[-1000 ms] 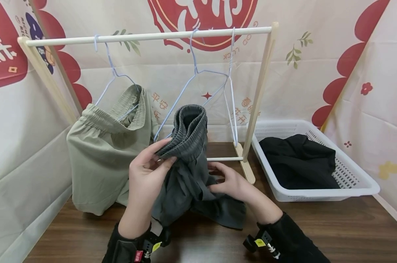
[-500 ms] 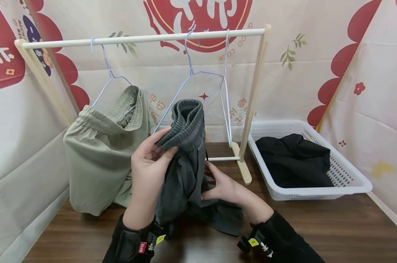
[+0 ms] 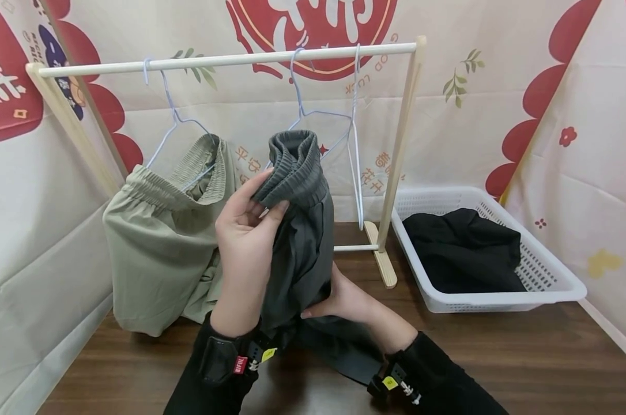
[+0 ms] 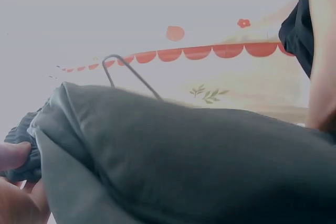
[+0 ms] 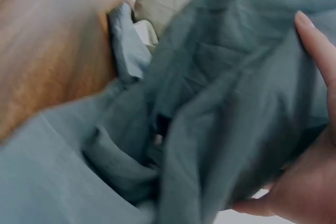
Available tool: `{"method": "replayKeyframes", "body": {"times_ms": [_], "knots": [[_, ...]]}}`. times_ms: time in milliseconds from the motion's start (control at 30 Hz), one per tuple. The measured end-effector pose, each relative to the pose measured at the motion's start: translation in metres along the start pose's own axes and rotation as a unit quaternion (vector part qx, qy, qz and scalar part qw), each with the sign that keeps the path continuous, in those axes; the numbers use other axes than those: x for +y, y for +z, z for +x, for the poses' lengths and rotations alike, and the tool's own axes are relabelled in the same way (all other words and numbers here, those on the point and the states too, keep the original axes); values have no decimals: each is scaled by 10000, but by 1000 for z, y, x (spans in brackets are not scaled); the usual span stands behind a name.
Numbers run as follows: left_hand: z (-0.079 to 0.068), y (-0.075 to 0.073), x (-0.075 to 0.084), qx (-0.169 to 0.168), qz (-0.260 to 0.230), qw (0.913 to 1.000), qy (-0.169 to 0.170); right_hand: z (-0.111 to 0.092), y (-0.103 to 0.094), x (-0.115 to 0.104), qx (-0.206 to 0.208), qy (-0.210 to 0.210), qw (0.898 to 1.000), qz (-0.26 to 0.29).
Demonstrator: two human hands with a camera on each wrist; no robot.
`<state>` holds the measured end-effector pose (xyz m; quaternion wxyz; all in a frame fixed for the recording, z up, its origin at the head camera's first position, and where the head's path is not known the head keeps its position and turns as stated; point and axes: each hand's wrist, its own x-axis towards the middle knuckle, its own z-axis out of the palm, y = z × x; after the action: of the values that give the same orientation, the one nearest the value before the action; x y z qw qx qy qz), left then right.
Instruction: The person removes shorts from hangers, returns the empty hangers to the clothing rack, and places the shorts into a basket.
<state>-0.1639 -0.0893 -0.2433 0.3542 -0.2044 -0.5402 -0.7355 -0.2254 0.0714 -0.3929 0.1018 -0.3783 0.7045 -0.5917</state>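
Dark grey pants [image 3: 302, 253] with a ribbed elastic waistband [image 3: 297, 167] hang upright in front of the rack, waistband on top. My left hand [image 3: 245, 242] pinches the gathered waistband at its left side, thumb in front. Lower down on the right, my right hand [image 3: 349, 300] holds the pants' body, its thumb on the cloth and its other fingers largely hidden behind it. In the right wrist view, folds of the pants [image 5: 220, 98] lie against the right hand [image 5: 310, 166]. Behind the waistband, a pale blue wire hanger [image 3: 298, 98] hangs on the rail, its lower part covered.
Light green pants [image 3: 162, 253] hang on another hanger [image 3: 174, 115] at the left of the wooden rack [image 3: 230, 59]. A white hanger [image 3: 355, 144] hangs toward the rail's right end. On the right stands a white basket [image 3: 557, 288] holding black cloth [image 3: 463, 253].
My left hand has raised the waistband up toward the middle hanger. My right hand has shifted slightly left and down along the pants, which now stretch taller.
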Motion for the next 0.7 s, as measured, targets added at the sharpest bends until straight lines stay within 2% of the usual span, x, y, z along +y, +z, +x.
{"method": "replayKeyframes", "body": {"times_ms": [133,333,433,600,700], "knots": [[-1,6,-1,-67,-56,10000,-14,-1,11,3,248,116,9996,28],[0,13,5,-259,118,9994,217,7,26,9,264,-65,9988,397],[0,16,7,-292,237,9986,366,9,32,10,406,69,9981,455],[1,21,7,-230,292,9984,428,9,40,6,475,267,9976,431],[1,22,7,-194,297,9982,489,10,49,1,342,532,9929,1007]]}}
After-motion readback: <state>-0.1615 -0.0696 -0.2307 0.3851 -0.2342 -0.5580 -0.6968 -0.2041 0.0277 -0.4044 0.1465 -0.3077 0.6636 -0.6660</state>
